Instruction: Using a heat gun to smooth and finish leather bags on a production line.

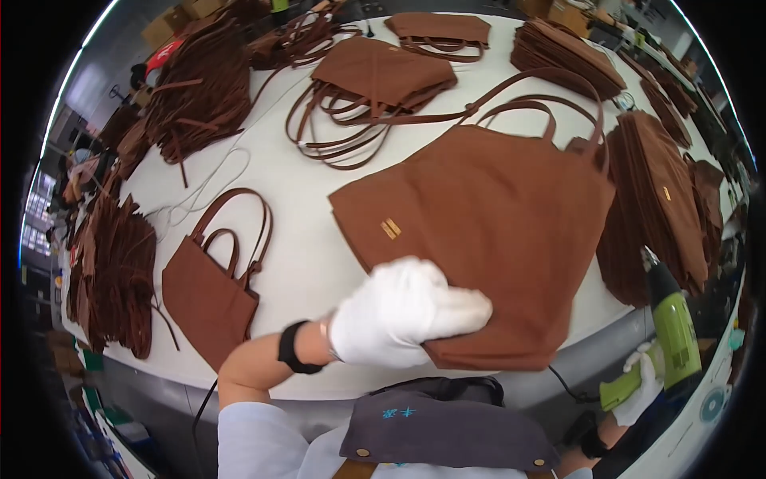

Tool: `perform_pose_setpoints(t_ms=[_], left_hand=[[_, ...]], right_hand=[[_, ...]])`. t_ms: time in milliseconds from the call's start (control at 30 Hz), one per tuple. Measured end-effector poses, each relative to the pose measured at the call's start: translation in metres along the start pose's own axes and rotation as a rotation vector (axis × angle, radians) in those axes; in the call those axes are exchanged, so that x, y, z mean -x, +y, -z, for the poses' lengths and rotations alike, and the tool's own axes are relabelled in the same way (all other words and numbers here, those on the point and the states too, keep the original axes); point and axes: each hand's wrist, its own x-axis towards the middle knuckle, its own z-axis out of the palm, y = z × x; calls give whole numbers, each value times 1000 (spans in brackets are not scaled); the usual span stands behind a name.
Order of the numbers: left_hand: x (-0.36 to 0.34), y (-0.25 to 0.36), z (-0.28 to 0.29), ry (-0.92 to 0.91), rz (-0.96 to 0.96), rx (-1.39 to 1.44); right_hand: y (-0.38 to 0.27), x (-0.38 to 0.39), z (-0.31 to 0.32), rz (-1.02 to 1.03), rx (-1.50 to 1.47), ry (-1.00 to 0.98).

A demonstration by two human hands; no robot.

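A large brown tote bag [487, 231] with long straps and a small gold-coloured plate lies on the white table, its straps pointing away from me. My left hand [407, 311], in a white glove, is closed at the bag's lower left edge, fingers curled against the brown material. Off to the right, my gloved right hand [641, 387] is wrapped round the handle of a green heat gun [676, 335]. The heat gun's metal nozzle points up and away, beside the bag and apart from it.
A smaller brown bag [209, 291] lies at the left. Further back are another bag [383, 76] with looped straps and one more [439, 30]. Stacks of brown pieces [120, 271] line the left side; a thick pile of bags [650, 199] stands at the right. A white cable [219, 180] crosses the table [295, 239].
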Motion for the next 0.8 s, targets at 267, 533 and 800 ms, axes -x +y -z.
perform_pose_setpoints(t_ms=[267,533,800], left_hand=[[142,-49,-203,-77,776,406],[130,-177,-168,1015,1169,869],[110,-221,-157,1037,1252,912]], right_hand=[[3,14,-17,3,12,-49],[30,34,-156,-535,-42,-811],[30,43,-265,-608,-67,-1079]])
